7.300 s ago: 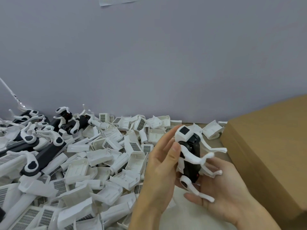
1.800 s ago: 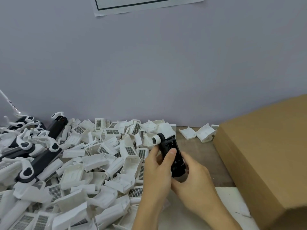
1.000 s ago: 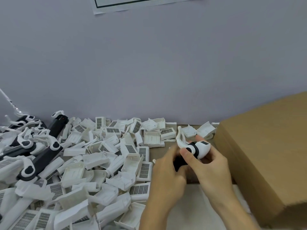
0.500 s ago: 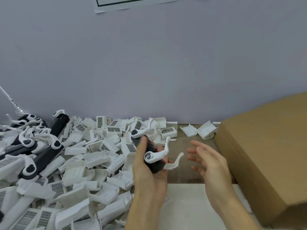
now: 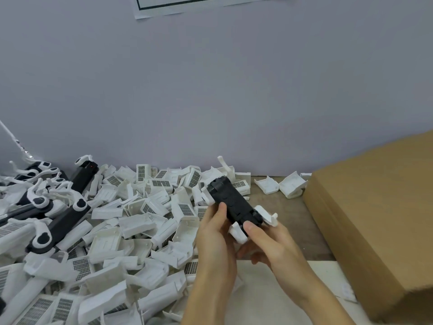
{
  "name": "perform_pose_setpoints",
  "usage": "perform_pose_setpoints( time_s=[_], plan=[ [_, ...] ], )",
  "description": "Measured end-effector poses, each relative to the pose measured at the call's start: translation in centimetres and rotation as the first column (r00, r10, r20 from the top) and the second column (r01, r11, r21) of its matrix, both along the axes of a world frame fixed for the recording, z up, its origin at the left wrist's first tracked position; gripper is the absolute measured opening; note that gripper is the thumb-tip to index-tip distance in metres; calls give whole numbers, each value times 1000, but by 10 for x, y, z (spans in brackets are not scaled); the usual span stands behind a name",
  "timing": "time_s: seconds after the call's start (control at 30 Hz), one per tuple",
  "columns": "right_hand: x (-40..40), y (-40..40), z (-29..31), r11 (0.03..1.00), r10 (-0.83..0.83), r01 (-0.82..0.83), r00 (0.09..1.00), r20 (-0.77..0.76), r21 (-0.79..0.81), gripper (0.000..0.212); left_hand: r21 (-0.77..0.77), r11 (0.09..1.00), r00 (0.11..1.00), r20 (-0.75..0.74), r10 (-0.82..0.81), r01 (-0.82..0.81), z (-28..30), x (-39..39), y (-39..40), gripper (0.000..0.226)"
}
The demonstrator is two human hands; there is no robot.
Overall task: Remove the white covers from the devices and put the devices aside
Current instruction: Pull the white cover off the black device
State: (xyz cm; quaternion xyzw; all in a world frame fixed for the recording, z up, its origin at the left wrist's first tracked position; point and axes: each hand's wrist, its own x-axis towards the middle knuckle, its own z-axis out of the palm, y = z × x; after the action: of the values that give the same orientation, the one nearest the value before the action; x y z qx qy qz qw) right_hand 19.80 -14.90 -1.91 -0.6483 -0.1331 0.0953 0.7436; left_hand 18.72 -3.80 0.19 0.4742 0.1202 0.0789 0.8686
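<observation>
Gripping a black device (image 5: 234, 201) from both sides, the 2 hands hold it above the brown tabletop (image 5: 290, 207), just left of the cardboard box (image 5: 370, 207). The device is a matte black oblong body with a white cover (image 5: 262, 215) clipped round its near end, white prongs jutting out to the right and below. The left hand (image 5: 215, 235) curls round the device's left flank, thumb laid on its top face. The right hand (image 5: 269, 240) pinches the near end, thumb pressed on the black body beside the white cover, fingers curled beneath. The device's long axis runs from the hands up and away to the left, its far end aimed at the wall (image 5: 210, 90) and tilted upward. Left of the box, beyond the hands, spreads a heap of loose white covers (image 5: 140, 219), with more black devices (image 5: 61, 221) at its far left.
</observation>
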Motion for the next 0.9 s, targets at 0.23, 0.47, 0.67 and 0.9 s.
perform_pose_setpoints(
  time_s=[0.23, 0.47, 0.67, 0.9],
  plan=[
    [-1, 4, 3, 998, -6, 9, 999, -43, 56, 21, 30, 999, 999, 0, 38, -38, -1, -2, -5, 33],
    [1, 6, 0, 995, 51, -46, 997, -56, 83, 19, 51, 996, 997, 12, 74, -75, -3, 2, -4, 26],
    [1, 4, -3, 991, 104, -95, 990, -92, 94, 24, 92, 990, 994, 39, 103, -107, -6, 2, -3, 27],
    [0, 7, -4, 996, 61, -52, 989, -136, 70, 25, 184, 974, 989, 92, 119, -135, -8, 4, -6, 23]
  ],
)
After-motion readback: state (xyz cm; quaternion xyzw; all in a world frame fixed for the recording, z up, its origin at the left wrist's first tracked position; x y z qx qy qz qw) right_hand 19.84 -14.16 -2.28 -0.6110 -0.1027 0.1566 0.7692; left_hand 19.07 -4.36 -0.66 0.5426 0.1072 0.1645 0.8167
